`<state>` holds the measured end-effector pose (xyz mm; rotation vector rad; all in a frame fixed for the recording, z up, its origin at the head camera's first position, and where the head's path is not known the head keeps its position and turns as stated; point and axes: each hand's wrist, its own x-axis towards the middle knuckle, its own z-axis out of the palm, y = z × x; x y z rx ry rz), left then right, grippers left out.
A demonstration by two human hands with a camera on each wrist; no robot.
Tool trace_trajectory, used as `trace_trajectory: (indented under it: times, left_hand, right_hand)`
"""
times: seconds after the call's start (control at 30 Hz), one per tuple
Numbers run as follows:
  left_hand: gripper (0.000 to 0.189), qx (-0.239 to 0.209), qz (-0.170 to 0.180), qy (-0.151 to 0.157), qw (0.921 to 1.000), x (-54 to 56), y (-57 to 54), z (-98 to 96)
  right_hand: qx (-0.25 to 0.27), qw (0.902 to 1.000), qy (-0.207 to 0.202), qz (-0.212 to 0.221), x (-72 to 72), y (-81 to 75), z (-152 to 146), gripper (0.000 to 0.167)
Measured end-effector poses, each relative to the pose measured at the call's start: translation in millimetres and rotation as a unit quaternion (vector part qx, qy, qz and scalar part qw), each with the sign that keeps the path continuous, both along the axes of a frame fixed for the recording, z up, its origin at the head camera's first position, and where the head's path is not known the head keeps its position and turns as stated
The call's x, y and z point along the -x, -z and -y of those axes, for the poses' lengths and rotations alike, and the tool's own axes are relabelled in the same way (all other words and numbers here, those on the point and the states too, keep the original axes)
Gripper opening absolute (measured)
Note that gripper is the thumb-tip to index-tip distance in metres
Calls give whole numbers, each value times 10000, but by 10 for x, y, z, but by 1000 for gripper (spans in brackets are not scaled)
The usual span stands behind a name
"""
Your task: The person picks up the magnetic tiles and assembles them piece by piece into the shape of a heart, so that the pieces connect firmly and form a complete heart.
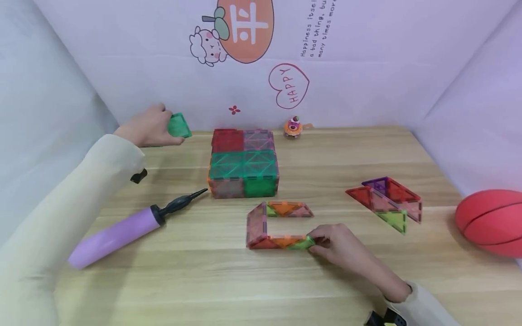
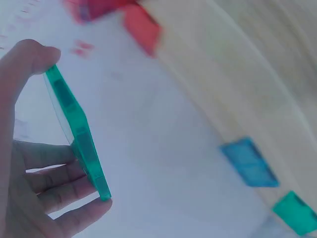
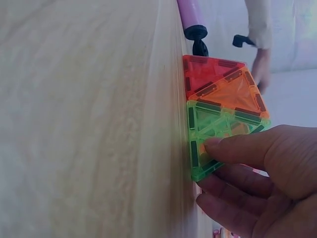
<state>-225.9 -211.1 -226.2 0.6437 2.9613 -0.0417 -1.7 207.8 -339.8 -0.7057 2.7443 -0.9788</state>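
Note:
My left hand [image 1: 151, 127] grips a green magnetic tile [image 1: 178, 126] in the air at the back left. The left wrist view shows that tile [image 2: 79, 129] edge-on between thumb and fingers. At the front middle my right hand [image 1: 342, 249] pinches a light green triangular tile [image 1: 302, 245]. It ends an upright row with an orange triangle [image 3: 242, 94] and a red triangle [image 3: 210, 72]. A pink tile [image 1: 257, 224] joins this row to a second one [image 1: 287, 209] behind, making a U shape.
Behind the U shape stands a box of tiles [image 1: 260, 164]. A purple pump [image 1: 116, 235] lies at left. More joined triangles [image 1: 385, 199] and a red ball [image 1: 491, 222] are at right. A small toy [image 1: 293, 127] sits by the back wall. Blue [image 2: 250, 162] and green [image 2: 296, 213] tiles show in the left wrist view.

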Motion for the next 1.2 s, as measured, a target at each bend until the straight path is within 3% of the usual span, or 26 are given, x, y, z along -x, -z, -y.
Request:
trace_trajectory:
  times: [0.13,0.23,0.47,0.7,0.83,0.97,1.2]
  left_hand:
    - [72,-132,-346,364,9987,-262,-136,-278]
    - [78,-252,-476,726,9959,-449,-130,-528]
    - [84,-531,-384,1635,9844,-893,74,-1195]
    - [81,-560,-321,2657,9619,-1295,359,-1761]
    - [79,-389,-197,2770,9599,-1454,538,-1901]
    - [80,-356,-139,2604,9647,-1534,672,-1921]
    - [78,-427,-220,2571,9652,-1543,732,-1918]
  right_hand:
    - [-160,9998,117,96,-19,2,-11,15]
    - [-211,9996,144,138,-30,7,-15,17]
    - [-121,9999,60,7,-59,41,-19,17]
    - [-43,10000,8,-68,-64,60,-3,17]
    - [-3,9999,-43,-94,-39,53,29,17]
    - [19,9998,-71,-169,-19,47,52,16]
    - [-8,9997,-30,-243,-14,46,43,15]
